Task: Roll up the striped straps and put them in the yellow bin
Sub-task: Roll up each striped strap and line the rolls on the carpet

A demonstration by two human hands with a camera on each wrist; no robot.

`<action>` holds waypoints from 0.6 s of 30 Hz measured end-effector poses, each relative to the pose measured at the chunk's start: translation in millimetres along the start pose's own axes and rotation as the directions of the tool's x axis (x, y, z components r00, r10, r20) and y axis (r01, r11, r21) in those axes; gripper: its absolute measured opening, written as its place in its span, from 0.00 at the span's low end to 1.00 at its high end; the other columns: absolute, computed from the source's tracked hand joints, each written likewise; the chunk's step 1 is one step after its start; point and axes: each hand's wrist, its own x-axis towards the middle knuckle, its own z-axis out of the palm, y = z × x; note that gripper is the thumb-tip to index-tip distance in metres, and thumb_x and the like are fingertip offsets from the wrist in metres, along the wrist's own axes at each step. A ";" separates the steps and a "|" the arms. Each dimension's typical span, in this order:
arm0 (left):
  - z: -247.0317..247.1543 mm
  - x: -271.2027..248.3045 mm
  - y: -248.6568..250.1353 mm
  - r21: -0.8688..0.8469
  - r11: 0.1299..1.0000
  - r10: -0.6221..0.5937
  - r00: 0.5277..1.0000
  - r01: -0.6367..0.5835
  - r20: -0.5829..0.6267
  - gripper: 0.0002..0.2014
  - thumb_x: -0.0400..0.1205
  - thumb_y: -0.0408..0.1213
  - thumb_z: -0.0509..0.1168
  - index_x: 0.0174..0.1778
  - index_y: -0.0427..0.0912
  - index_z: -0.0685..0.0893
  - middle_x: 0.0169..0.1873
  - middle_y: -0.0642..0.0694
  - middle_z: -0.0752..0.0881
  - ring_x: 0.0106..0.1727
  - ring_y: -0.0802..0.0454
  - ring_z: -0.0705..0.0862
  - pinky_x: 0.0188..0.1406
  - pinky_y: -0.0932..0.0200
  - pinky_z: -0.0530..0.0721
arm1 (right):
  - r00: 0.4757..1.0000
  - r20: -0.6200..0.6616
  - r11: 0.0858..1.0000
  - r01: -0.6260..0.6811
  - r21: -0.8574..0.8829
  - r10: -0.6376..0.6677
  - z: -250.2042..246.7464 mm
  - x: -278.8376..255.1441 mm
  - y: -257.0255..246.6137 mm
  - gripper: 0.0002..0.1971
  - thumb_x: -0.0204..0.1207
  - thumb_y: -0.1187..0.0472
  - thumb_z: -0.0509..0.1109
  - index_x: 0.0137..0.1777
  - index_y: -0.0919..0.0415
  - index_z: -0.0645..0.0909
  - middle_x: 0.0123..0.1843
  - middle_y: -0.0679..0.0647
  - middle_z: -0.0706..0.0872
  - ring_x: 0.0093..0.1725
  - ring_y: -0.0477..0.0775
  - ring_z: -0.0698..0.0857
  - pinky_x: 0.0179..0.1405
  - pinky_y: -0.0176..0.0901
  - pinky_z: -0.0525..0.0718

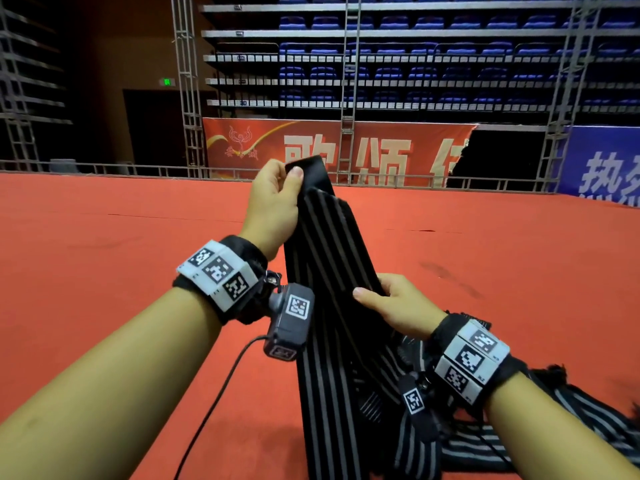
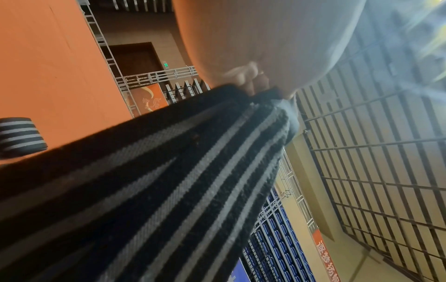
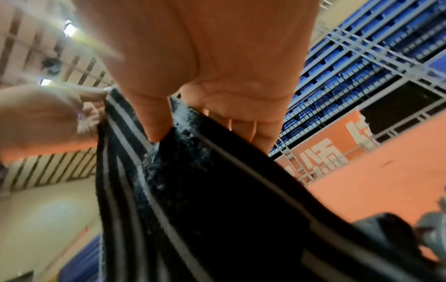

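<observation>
The left hand (image 1: 273, 202) pinches the striped strap (image 1: 325, 258) at its plain black far end — the right hand (image 1: 398, 306) grasps it nearer, above the red carpet (image 1: 104, 237).

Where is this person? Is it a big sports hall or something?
Probably an indoor arena or sports hall. Rows of blue seats rise in tiers behind a red banner with large characters, metal truss towers stand along the edge, and a wide red carpeted floor spreads out in front.
</observation>
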 end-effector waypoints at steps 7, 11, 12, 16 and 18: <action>-13.0 36.6 21.3 -0.089 0.996 -0.011 0.986 -0.004 -0.169 0.08 0.84 0.42 0.59 0.39 0.47 0.73 0.40 0.44 0.80 0.43 0.51 0.78 0.46 0.49 0.80 | 0.979 -0.102 0.951 0.198 0.239 -0.179 2.0 -0.2 -57.3 0.06 0.83 0.69 0.64 0.51 0.67 0.83 0.43 0.53 0.85 0.40 0.46 0.83 0.42 0.38 0.82; -18.4 46.8 33.9 -0.120 0.992 0.014 0.985 -0.035 -0.170 0.10 0.88 0.36 0.58 0.39 0.46 0.73 0.37 0.49 0.80 0.41 0.54 0.79 0.44 0.53 0.81 | 0.986 0.035 0.955 0.147 0.259 -0.161 6.9 -4.7 -73.6 0.06 0.83 0.69 0.64 0.53 0.68 0.82 0.43 0.53 0.86 0.39 0.44 0.85 0.40 0.33 0.85; -18.1 44.8 36.4 -0.120 0.992 0.023 0.988 -0.042 -0.156 0.10 0.88 0.36 0.58 0.39 0.46 0.73 0.38 0.48 0.80 0.41 0.53 0.80 0.45 0.54 0.82 | 0.986 0.102 0.967 0.105 0.230 -0.131 8.8 -6.0 -72.9 0.06 0.83 0.68 0.64 0.51 0.64 0.83 0.41 0.51 0.87 0.37 0.43 0.86 0.37 0.33 0.85; -17.6 34.3 37.2 -0.107 0.994 0.023 0.996 -0.033 -0.091 0.09 0.84 0.41 0.60 0.38 0.48 0.72 0.39 0.44 0.78 0.43 0.49 0.77 0.47 0.47 0.80 | 0.942 0.330 0.998 -0.066 -0.002 0.063 15.5 -5.0 -58.7 0.03 0.82 0.63 0.67 0.51 0.60 0.81 0.42 0.58 0.85 0.39 0.58 0.86 0.32 0.48 0.86; -19.7 32.1 38.7 -0.105 0.994 0.009 0.995 -0.019 -0.096 0.09 0.83 0.43 0.60 0.38 0.48 0.72 0.41 0.42 0.77 0.44 0.48 0.76 0.48 0.44 0.81 | 0.908 0.391 0.985 -0.105 -0.140 0.152 19.8 -4.2 -46.3 0.09 0.80 0.60 0.71 0.57 0.63 0.81 0.47 0.62 0.86 0.44 0.63 0.85 0.41 0.57 0.87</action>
